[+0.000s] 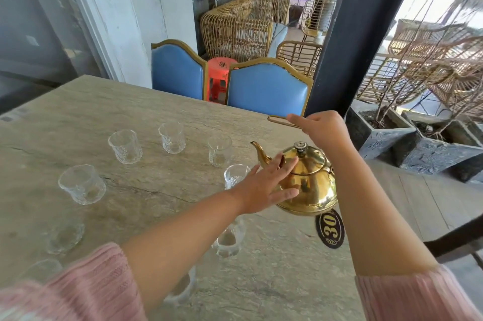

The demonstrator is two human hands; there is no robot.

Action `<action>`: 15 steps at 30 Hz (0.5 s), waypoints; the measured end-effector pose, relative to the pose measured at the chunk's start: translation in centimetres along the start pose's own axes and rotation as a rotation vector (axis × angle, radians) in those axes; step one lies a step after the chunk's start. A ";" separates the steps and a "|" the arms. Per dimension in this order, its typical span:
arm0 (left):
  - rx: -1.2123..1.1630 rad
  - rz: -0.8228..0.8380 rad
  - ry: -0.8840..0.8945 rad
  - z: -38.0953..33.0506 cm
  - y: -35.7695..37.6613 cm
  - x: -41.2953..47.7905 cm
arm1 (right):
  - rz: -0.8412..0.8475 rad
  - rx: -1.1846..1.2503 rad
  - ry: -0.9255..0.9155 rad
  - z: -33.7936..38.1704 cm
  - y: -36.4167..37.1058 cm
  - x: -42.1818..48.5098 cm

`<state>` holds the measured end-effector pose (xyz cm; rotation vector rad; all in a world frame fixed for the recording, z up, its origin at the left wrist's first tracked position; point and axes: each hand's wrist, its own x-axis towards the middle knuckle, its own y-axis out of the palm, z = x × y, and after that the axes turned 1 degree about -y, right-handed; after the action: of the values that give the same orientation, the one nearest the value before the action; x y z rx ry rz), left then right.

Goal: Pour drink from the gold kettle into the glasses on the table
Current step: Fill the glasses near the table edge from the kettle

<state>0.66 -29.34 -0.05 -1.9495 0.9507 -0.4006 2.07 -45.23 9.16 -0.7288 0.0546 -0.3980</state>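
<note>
Gold kettle (pixel 311 184) hangs straight below the right hand (pixel 321 127), whose fingers curl round the thin wire handle (pixel 279 120) above the lid. It seems to be held clear of the table (pixel 130 101), though its base overlaps a number plaque (pixel 329 229), so that is unsure. Nearer than the grip, a near glass (pixel 230 239) stands under the left forearm. The left hand (pixel 266 184) lies flat, fingers spread, against the kettle's left flank, probably steadying it. The spout (pixel 260 153) points left and away from the grip, so the kettle's long axis runs toward the third glass (pixel 219 150) just beyond, with a second glass (pixel 235 177) below it. Far glasses (pixel 171 137) stand well off to the left.
</note>
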 end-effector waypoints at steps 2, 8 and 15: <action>-0.007 0.005 0.002 1.0 -0.8 1.2 | 0.000 -0.022 -0.034 0.3 0.6 1.4; -0.031 0.005 0.018 4.1 -2.7 4.3 | 0.029 -0.081 -0.099 1.5 2.2 5.8; -0.051 0.006 0.018 6.9 -3.6 6.1 | 0.137 -0.172 -0.180 2.4 4.5 9.1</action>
<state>10.46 -28.84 -1.38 -1.9918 0.9870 -0.3944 12.40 -44.05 8.82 -0.9228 -0.0318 -0.1973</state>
